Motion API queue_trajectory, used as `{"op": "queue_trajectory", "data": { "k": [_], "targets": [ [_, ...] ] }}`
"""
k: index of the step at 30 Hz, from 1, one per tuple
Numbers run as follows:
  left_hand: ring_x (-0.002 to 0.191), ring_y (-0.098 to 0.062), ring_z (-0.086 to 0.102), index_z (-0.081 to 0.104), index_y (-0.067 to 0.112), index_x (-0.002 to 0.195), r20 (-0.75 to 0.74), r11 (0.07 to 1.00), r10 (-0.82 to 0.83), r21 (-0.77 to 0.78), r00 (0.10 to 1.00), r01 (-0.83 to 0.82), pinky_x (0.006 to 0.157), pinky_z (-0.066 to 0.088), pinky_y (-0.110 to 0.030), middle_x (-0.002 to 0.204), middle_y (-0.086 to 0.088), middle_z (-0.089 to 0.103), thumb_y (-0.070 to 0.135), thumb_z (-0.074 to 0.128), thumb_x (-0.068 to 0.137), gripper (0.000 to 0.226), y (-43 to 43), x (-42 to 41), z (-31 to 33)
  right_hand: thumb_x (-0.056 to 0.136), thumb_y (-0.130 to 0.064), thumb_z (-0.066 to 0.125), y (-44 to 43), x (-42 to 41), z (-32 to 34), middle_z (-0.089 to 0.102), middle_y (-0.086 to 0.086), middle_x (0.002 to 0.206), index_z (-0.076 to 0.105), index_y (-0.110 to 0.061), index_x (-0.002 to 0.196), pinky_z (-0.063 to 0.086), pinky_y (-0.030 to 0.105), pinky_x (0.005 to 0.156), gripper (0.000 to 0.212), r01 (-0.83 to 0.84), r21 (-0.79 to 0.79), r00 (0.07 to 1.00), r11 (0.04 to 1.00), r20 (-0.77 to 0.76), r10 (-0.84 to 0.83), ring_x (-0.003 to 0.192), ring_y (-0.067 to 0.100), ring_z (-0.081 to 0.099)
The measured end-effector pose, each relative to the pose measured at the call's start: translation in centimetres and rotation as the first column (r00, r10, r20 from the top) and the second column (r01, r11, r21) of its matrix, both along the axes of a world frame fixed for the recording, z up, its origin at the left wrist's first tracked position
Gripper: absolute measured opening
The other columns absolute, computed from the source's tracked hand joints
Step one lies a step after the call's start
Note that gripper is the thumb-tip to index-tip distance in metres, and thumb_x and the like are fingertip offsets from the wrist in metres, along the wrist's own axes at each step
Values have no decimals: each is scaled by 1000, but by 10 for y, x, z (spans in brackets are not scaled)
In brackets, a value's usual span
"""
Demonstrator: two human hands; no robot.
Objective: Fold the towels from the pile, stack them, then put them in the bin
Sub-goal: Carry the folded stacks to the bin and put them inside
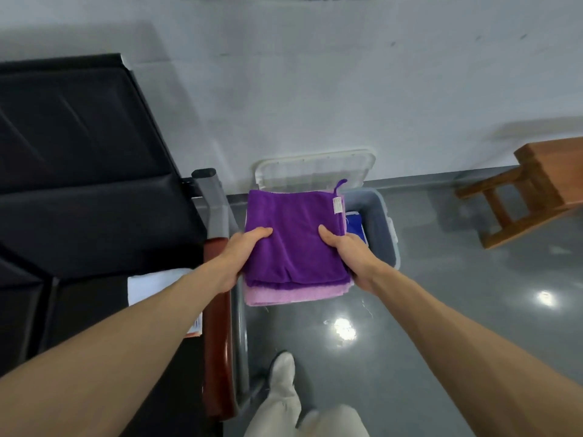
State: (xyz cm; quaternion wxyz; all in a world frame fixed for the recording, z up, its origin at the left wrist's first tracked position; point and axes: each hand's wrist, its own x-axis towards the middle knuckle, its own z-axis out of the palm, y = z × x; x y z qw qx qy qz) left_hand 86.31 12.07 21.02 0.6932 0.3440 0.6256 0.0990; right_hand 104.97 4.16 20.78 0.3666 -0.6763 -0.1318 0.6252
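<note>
Head view: the left hand and right hand each have a closed grip on opposite sides of two stacked folded towels, thumbs on the purple towel on top, a pink towel beneath. Held in the air, they cover most of the open bin on the floor; its lid leans against the wall.

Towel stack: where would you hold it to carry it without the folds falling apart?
By its two opposite side edges, one hand from each side, as the left hand and right hand do, thumbs on top. The towel stack is flat, soft and layered, so clamping both sides likely keeps the layers together and level.
</note>
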Motion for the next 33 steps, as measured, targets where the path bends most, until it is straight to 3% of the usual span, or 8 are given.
{"op": "queue_trajectory", "data": {
  "k": [3, 6, 10, 15, 22, 27, 30, 33],
  "targets": [
    [96, -22, 66, 61, 17, 110, -27, 1000, 6, -12, 1000, -7, 94, 51, -38, 102, -3, 70, 37, 70, 82, 36, 24, 19, -9, 89, -40, 65, 25, 23, -12, 71, 6, 111, 59, -14, 124, 55, 42, 92, 45, -8, -28, 999, 1000, -38, 7, 101, 25, 68],
    [100, -23, 66, 53, 17, 125, -27, 999, 32, -40, 999, -33, 91, 53, -41, 112, -4, 69, 43, 73, 67, 67, 46, 43, -23, 90, -31, 66, 49, 53, -24, 71, 8, 110, 60, -13, 122, 54, 45, 92, 38, -13, -62, 995, 998, -98, 7, 102, 27, 68],
    [102, -25, 65, 53, 16, 126, -29, 992, 112, -50, 993, -113, 90, 52, -42, 113, -7, 68, 28, 71, 78, 52, 66, 82, -55, 91, -10, 63, 78, 97, -50, 72, 7, 110, 63, -13, 118, 57, 39, 81, 27, -57, -67, 984, 996, -172, 45, 101, 26, 68],
    [99, -27, 67, 59, 17, 120, -75, 978, 193, -59, 978, -198, 89, 53, -44, 108, -7, 71, 23, 73, 72, 51, 97, 121, -121, 91, -5, 61, 109, 135, -116, 71, 3, 107, 62, -20, 112, 55, 34, 77, 25, -58, -91, 977, 994, -210, 38, 100, 22, 66],
    [91, -23, 67, 59, 19, 109, -210, 990, 120, -43, 970, -132, 81, 53, -35, 101, -5, 69, 20, 67, 82, 28, 118, 146, -241, 87, -5, 66, 132, 144, -241, 70, 1, 106, 63, -21, 103, 52, 43, 94, 23, -16, -189, 995, 982, -96, -2, 100, 22, 66],
    [91, -25, 66, 58, 26, 99, -253, 992, 95, -52, 963, -111, 83, 53, -38, 98, -6, 68, 23, 60, 86, 14, 123, 152, -341, 89, -4, 63, 147, 142, -336, 69, -3, 96, 61, -26, 89, 54, 31, 80, 22, -106, -169, 994, 980, -23, 103, 90, 14, 65],
    [91, -22, 66, 57, 23, 113, -255, 992, 95, -57, 962, -113, 83, 53, -38, 103, -5, 69, 28, 61, 86, 28, 127, 152, -398, 89, -7, 65, 157, 143, -393, 69, -2, 105, 60, -26, 94, 54, 37, 88, 21, -119, -149, 992, 982, 22, 124, 96, 17, 66],
    [90, -18, 65, 53, 21, 120, -256, 993, 95, -46, 962, -111, 74, 51, -31, 104, -1, 67, 31, 61, 88, 35, 134, 151, -448, 87, -11, 67, 163, 143, -446, 67, -3, 110, 59, -20, 111, 52, 40, 94, 27, -102, -137, 991, 985, 76, 113, 102, 18, 64]
  ]
}}
